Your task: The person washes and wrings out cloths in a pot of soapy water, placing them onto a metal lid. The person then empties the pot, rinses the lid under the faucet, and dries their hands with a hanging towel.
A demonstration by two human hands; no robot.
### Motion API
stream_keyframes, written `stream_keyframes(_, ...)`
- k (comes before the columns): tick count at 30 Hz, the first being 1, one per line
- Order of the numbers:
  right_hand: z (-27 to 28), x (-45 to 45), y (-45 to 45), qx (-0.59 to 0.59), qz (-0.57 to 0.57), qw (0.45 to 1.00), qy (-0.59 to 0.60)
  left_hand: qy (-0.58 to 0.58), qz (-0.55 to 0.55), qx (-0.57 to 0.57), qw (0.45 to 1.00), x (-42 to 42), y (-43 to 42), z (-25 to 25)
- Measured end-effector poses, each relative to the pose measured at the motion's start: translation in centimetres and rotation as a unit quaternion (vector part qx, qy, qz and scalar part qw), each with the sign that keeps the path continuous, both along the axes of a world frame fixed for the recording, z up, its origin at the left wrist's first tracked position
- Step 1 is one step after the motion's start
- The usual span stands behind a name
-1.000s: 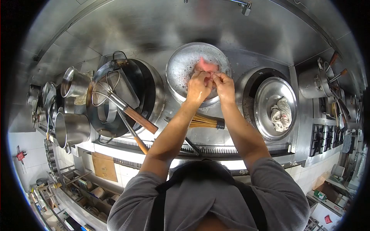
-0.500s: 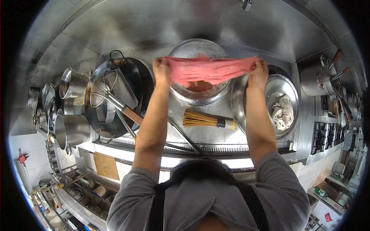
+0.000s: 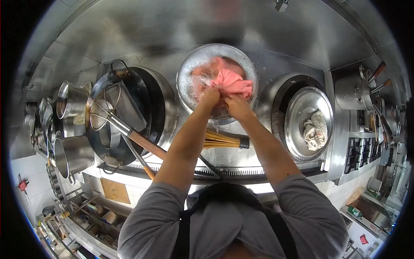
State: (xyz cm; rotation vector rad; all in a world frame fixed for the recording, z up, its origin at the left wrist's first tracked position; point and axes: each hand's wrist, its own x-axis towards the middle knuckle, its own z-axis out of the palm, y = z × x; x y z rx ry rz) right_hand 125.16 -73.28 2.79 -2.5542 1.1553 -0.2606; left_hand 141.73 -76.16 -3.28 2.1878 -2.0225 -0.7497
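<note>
A round metal basin (image 3: 186,82) of sudsy water holds a bunched pink cloth (image 3: 231,80), and water splashes at the cloth's left side. Both hands are at the near side of the basin, close together. My left hand (image 3: 210,97) is closed on the near edge of the cloth. Right beside it, my right hand (image 3: 236,106) also grips the cloth, with its fingertips partly hidden under the folds. Just below the basin, a bamboo brush (image 3: 221,140) lies on the steel counter, partly behind my forearms.
A large wok (image 3: 92,129) with strainers (image 3: 103,113) and wooden-handled tools stands to the left, beside metal pots (image 3: 74,156). On the right, a round metal tray (image 3: 297,136) bears a crumpled whitish cloth (image 3: 315,131). A faucet (image 3: 281,5) hangs at the top.
The pink cloth, stretched wide between both hands half a second ago, is now bunched down in the basin. My hands have come together and moved lower, and water is splashing.
</note>
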Motion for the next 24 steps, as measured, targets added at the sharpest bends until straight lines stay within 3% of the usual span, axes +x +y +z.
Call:
stream_keyframes(1, 0.2, 0.1, -0.3, -0.001, 0.001, 1.0, 0.0, -0.083, -0.023, 0.068, 0.994, 0.3, -0.5, -1.5)
stream_keyframes(2, 0.4, 0.2, -0.6, 0.058, -0.03, 0.998, 0.008, -0.084, -0.021, 0.068, 0.994, 0.7, -0.9, -2.8)
stream_keyframes(4, 2.0, 0.8, -0.9, 0.117, -0.06, 0.991, 0.011, 0.047, 0.035, -0.014, 0.998, 1.2, -0.5, 1.3)
stream_keyframes(5, 4.2, 1.6, -0.8, 0.044, -0.084, 0.983, -0.157, 0.129, 0.067, -0.065, 0.987, 0.9, -0.4, 4.6)
stream_keyframes(6, 5.8, 2.3, -0.4, -0.026, -0.106, 0.941, -0.322, 0.21, 0.093, -0.099, 0.968, 0.6, 0.0, 8.2)
stream_keyframes(7, 6.4, 2.6, -0.3, -0.021, -0.107, 0.938, -0.328, 0.28, 0.1, -0.114, 0.948, 0.4, 0.5, 11.5)
stream_keyframes(8, 6.8, 2.7, -0.4, 0.097, -0.107, 0.93, -0.338, 0.348, 0.106, -0.128, 0.923, 0.1, 1.1, 14.8)
stream_keyframes(9, 7.3, 2.8, -0.8, 0.211, -0.104, 0.909, -0.345, 0.503, 0.112, -0.114, 0.849, 0.5, 2.0, 18.2)
stream_keyframes(10, 8.1, 3.1, -1.3, 0.212, -0.103, 0.906, -0.352, 0.644, 0.114, -0.098, 0.75, 1.0, 3.0, 21.5)
stream_keyframes(11, 9.0, 3.3, -2.1, 0.308, -0.201, 0.873, -0.321, 0.72, 0.097, -0.16, 0.669, 1.4, 4.1, 24.1)
stream_keyframes(12, 9.6, 3.2, -2.7, 0.397, -0.294, 0.822, -0.283, 0.725, 0.081, -0.215, 0.649, 2.2, 5.0, 25.6)
stream_keyframes(13, 9.9, 3.0, -3.0, 0.394, -0.293, 0.822, -0.287, 0.776, 0.084, -0.191, 0.595, 3.3, 6.4, 27.7)
stream_keyframes(15, 10.3, 2.5, -3.5, 0.236, -0.287, 0.884, -0.283, 0.798, 0.158, -0.245, 0.527, 5.7, 7.6, 25.9)
stream_keyframes(16, 9.6, 1.8, -3.9, 0.173, -0.247, 0.914, -0.272, 0.798, 0.152, -0.246, 0.528, 5.7, 8.0, 24.2)
stream_keyframes(18, 10.9, 2.7, -2.8, 0.11, -0.273, 0.896, -0.331, 0.764, 0.268, -0.19, 0.556, 6.2, 8.5, 18.7)
stream_keyframes(19, 12.0, 3.4, -1.9, 0.05, -0.296, 0.873, -0.383, 0.705, 0.364, -0.109, 0.598, 3.5, 9.2, 19.5)
stream_keyframes(20, 15.4, 3.7, -0.1, 0.184, -0.275, 0.854, -0.401, 0.648, 0.445, -0.016, 0.618, 0.9, 9.9, 20.4)
stream_keyframes(21, 14.4, 4.5, 0.6, 0.153, -0.27, 0.856, -0.414, 0.65, 0.44, -0.017, 0.619, -0.2, 9.7, 20.3)
stream_keyframes(23, 14.8, 4.5, 4.0, 0.12, -0.252, 0.848, -0.45, 0.877, 0.263, 0.022, 0.401, -1.6, 9.1, 18.4)
stream_keyframes(24, 14.4, 3.6, 5.6, 0.11, -0.257, 0.849, -0.449, 0.881, 0.254, 0.028, 0.399, -1.6, 8.3, 16.4)
